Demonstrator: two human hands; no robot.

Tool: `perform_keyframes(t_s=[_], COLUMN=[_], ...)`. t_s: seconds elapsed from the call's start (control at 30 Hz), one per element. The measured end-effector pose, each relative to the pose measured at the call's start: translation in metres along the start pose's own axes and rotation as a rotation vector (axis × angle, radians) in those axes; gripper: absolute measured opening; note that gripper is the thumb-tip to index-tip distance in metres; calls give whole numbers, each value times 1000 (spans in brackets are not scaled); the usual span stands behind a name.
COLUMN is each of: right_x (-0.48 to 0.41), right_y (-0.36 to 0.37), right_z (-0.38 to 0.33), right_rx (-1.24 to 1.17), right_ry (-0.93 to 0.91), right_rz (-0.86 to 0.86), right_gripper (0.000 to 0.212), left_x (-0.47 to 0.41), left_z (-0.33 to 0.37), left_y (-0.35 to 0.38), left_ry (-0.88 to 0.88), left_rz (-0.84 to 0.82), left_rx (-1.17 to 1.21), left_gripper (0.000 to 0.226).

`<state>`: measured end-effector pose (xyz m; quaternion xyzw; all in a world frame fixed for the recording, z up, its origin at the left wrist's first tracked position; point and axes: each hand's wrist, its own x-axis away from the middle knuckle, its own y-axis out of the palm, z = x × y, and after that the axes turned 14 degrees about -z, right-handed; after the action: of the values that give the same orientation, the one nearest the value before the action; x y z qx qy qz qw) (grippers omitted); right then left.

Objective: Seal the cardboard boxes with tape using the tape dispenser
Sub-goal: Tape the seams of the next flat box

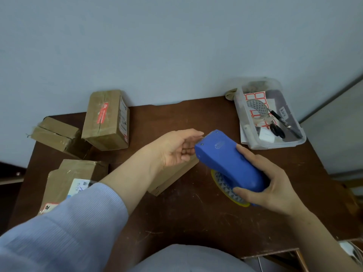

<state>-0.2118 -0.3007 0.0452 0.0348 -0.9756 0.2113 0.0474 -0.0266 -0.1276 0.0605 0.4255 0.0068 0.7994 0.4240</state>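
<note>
My right hand [275, 183] grips a blue tape dispenser [225, 160] above the brown table [196, 216], its toothed blade end pointing up and left. A patterned tape roll [225, 185] shows under the dispenser. My left hand [176, 150] reaches to the blade end, fingertips at the front of the dispenser; whether they pinch tape is not visible. Beneath my left hand and forearm lies a flat cardboard box [172, 177], mostly hidden. Three more cardboard boxes sit at the left: one upright with red tape [106, 120], one flat behind [57, 136], one near the front edge [72, 179].
A clear plastic bin [294, 142] at the back right holds scissors [277, 130], red-bordered labels, a pen and a second tape roll. A light wall rises behind the table. A drawer edge shows at the lower right.
</note>
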Motion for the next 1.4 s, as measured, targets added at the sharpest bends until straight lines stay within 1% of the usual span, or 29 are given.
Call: perform_keyframes(t_s=[0.07, 0.17, 0.23, 0.27, 0.4, 0.47, 0.53, 0.6, 0.67, 0.73, 0.77, 0.9, 1.13, 1.27, 1.4], right_x=[-1, -2, -1, -2, -4, -6, -13, -20, -21, -14, -10, -8, -20, -24, -27], right_y=[1, 1, 0, 0, -3, -2, 1, 3, 0, -6, -8, -3, 10, 15, 17], right_z=[0, -1, -1, -2, -4, -9, -14, -20, -25, -26, -25, -28, -38, -41, -42], right_rx=[53, 114, 125, 132, 207, 261, 339, 393, 435, 483, 488, 494, 593, 599, 603], right_ry=[-39, -58, -58, -54, -31, -8, 19, 65, 116, 171, 192, 279, 397, 457, 501], right_rz=[15, 22, 25, 22, 1, -7, -21, -31, -50, -87, -103, -151, -203, -228, -244], right_gripper=[90, 89, 89, 89, 91, 90, 92, 92, 94, 94, 94, 90, 94, 95, 94], left_x=[-1, -3, -5, -6, -7, -10, -12, -14, -15, -14, -14, -21, -39, -49, -57], left_z=[0, 0, 0, 0, 0, 1, 5, 13, 22, 30, 32, 32, 33, 30, 28], left_y=[-1, -2, -3, -4, -4, -6, -8, -12, -24, -45, -56, -74, -80, -82, -85], left_ry=[20, 37, 48, 49, 48, 77, 111, 147, 172, 209, 219, 222, 230, 209, 207], left_rz=[17, 33, 63, 78, 92, 159, 246, 290, 360, 478, 508, 491, 480, 483, 472], left_rx=[-1, -29, -58, -70, -98, -183, -361, -483, -511, -502, -502, -550, -566, -585, -593], left_gripper=[22, 22, 30, 30, 9, 10, 20, 19, 8, 10, 13, 20, 16, 18, 15])
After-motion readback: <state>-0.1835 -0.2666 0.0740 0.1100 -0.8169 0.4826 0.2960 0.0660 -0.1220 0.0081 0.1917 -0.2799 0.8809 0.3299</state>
